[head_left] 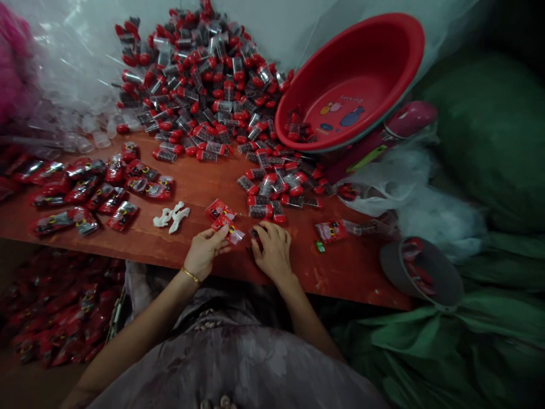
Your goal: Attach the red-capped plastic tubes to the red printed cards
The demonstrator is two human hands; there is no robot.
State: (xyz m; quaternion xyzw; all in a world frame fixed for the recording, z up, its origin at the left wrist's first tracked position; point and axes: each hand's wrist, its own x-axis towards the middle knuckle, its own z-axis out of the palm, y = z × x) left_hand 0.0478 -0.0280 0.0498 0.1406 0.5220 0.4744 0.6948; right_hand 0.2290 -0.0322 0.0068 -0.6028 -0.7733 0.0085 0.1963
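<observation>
Your left hand point(203, 249) pinches a red packet point(225, 226) between thumb and fingers, its clear end toward your right hand point(272, 250). Your right fingers curl down over a small dark piece point(254, 233) at the surface; you cannot tell from here whether they grip it. Under both sets of fingers lies a reddish-brown tabletop point(198, 184), its front edge just short of your lap. Beyond your fingertips, a heap of red-capped tubes point(202, 85) climbs toward a pale wall point(276, 20), and a red basin point(361, 62) tilts up beyond your right fingers. Left of your left fingers sit white scraps point(172, 217) and filled packets point(123, 216). Well right of your right fingers, green sacking point(481, 119) bulges in dim light.
</observation>
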